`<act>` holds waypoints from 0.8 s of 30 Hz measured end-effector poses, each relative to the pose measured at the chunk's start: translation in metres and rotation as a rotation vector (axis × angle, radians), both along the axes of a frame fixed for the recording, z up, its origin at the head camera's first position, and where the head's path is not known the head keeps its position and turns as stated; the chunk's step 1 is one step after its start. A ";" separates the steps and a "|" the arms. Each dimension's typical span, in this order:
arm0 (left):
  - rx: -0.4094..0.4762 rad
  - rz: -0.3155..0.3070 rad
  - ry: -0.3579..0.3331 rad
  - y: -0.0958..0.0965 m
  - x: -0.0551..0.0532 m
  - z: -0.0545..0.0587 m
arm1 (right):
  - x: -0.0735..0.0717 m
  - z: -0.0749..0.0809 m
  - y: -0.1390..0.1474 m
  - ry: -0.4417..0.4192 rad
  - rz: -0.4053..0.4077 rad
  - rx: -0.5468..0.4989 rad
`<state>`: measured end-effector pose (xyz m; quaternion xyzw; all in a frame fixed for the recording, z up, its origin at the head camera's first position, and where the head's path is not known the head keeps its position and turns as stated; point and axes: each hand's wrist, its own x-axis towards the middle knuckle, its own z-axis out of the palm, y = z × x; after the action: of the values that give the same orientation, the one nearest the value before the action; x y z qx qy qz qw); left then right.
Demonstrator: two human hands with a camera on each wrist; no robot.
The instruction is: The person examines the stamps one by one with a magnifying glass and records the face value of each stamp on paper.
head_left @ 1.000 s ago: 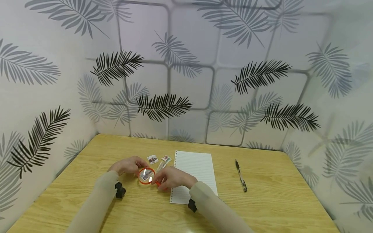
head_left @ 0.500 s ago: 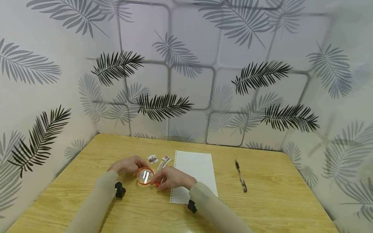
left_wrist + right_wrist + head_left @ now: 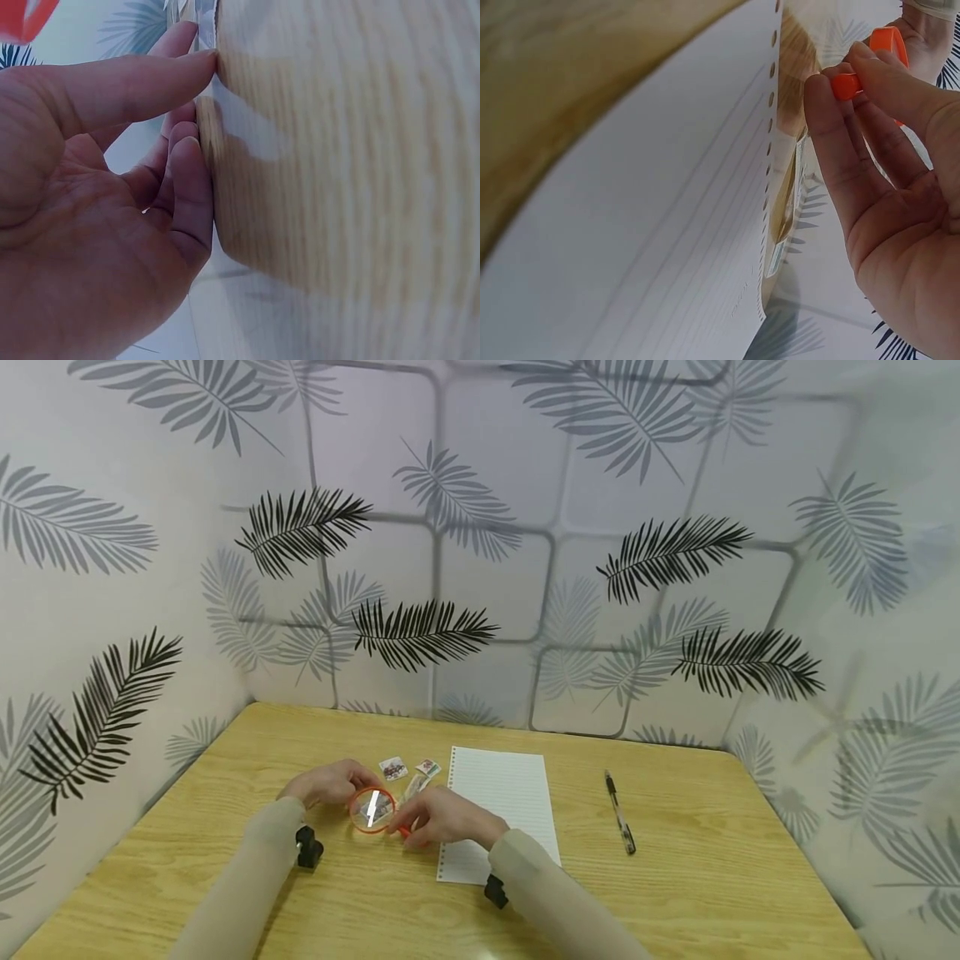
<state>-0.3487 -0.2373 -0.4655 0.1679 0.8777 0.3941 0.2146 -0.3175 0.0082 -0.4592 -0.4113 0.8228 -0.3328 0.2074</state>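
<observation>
My right hand [image 3: 442, 817] pinches the handle of a magnifying glass [image 3: 352, 817] with an orange-red rim. In the right wrist view its orange handle end [image 3: 845, 86] sits between thumb and fingertips. Through the lens, partly covered by glare, a small stamp-like picture [image 3: 363, 812] lies on the table. My left hand [image 3: 330, 783] is at the lens's left side, thumb and fingertips at the edge of that stamp. The left wrist view shows the left thumb [image 3: 150, 86] and fingers low at the tabletop, with a thin pale edge [image 3: 205, 34] between them.
Two loose stamps, one with a red vehicle [image 3: 392, 768] and a smaller one [image 3: 428, 768], lie beyond the hands. A pale strip-like piece [image 3: 415, 787] is beside them. Lined paper [image 3: 498, 785] lies partly under the right hand, and a pen [image 3: 619, 812] is at right.
The magnifying glass shifts slightly left and tilts, so the glare on its lens changes shape. Both hands stay almost in place.
</observation>
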 end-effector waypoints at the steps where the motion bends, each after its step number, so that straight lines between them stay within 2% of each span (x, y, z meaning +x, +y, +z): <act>1: 0.000 0.004 -0.002 0.000 0.000 0.000 | 0.000 0.000 0.000 -0.005 0.001 -0.003; 4: -0.006 0.010 -0.005 0.000 0.000 0.000 | 0.000 0.001 0.001 -0.012 0.002 -0.010; 12: -0.005 -0.026 0.037 -0.001 -0.001 0.001 | 0.003 0.005 0.002 0.008 0.029 -0.014; 18: -0.021 -0.003 0.027 -0.001 -0.001 0.003 | 0.006 0.009 0.005 -0.009 0.011 -0.022; 24: 0.003 -0.031 0.020 -0.003 -0.001 0.001 | 0.009 0.008 0.011 0.019 0.041 -0.049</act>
<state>-0.3493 -0.2401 -0.4642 0.1857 0.8765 0.3905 0.2117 -0.3083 0.0188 -0.4516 -0.4363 0.8077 -0.3447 0.1962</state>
